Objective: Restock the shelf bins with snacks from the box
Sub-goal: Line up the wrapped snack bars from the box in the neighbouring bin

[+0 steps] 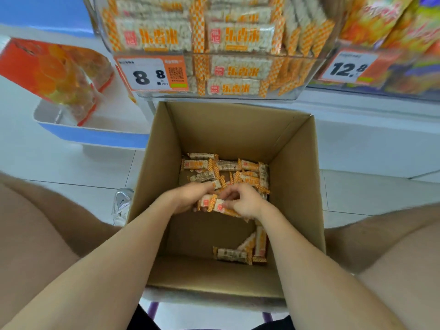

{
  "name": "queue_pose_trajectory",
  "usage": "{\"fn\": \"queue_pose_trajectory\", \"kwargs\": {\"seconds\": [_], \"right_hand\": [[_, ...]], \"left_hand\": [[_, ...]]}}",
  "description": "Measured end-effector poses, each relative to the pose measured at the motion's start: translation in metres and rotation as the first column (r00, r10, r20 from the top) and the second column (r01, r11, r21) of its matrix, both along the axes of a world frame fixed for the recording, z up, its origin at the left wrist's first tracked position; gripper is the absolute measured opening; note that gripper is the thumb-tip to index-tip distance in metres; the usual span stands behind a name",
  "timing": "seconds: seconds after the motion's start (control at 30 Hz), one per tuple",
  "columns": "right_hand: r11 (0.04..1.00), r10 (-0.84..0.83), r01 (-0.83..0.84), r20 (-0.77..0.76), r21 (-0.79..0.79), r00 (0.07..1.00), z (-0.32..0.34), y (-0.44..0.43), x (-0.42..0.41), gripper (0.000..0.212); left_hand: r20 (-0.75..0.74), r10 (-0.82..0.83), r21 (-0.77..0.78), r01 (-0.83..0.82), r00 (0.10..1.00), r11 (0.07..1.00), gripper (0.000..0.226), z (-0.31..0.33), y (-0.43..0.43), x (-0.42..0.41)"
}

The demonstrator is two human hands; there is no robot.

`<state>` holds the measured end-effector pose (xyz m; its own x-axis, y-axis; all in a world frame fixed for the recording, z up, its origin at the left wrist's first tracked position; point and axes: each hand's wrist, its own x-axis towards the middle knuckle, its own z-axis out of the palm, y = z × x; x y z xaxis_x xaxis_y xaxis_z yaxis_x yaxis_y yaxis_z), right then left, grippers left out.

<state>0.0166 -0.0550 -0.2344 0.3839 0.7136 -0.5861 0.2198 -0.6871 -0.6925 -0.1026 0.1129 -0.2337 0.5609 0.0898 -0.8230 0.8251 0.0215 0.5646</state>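
Gathering bars [215,205] deep in the box [295,163]: left hand [190,200] cups a small bundle, right hand [245,202] pinches one against it, likely stacking them for one lift. Bin [316,75] sits far, nearly full.

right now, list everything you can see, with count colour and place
box: one, brown cardboard, open, centre
loose bars: many, orange and white, far end of box floor; three at near right corner
bin: one, clear, above the box
stacked bars: many, orange and white, filling the bin
price tags: two, white and orange, bin front and right shelf
bags: several, yellow and orange, top right
packet: one, orange, in a white tray at left
shoe: one, white, left of the box
held bars: a few, orange and white, between both grips
left grip: one, holds those bars
right grip: one, pinches them
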Motion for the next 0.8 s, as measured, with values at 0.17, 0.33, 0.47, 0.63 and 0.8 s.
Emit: {"fn": "queue_pose_trajectory", "kwargs": {"seconds": [0.17,0.33,0.47,0.63,0.8], "right_hand": [[0.979,-0.064,0.026,0.183,0.202,0.981,0.045,0.011,0.007,0.018],[0.950,-0.086,-0.008,0.287,0.311,0.954,0.110,0.023,0.006,0.029],[0.917,-0.049,-0.078,0.304,0.391,0.952,0.167,0.035,0.005,0.028],[0.812,-0.143,-0.095,0.354,0.576,0.924,0.235,0.045,0.004,0.039],[0.754,-0.103,-0.175,0.377,0.633,0.920,0.282,0.060,0.007,0.051]], "left_hand": [[0.108,-0.301,0.320,0.253,0.948,0.913,0.050,0.063,0.028,0.002],[0.249,-0.384,0.467,0.237,0.889,0.852,0.033,0.152,0.049,0.005],[0.352,-0.353,0.562,0.107,0.867,0.820,0.036,0.219,0.062,0.007],[0.567,-0.197,0.504,-0.148,0.800,0.851,0.034,0.278,0.070,-0.001],[0.760,-0.126,0.366,-0.260,0.637,0.893,0.022,0.314,0.067,-0.003]]}}
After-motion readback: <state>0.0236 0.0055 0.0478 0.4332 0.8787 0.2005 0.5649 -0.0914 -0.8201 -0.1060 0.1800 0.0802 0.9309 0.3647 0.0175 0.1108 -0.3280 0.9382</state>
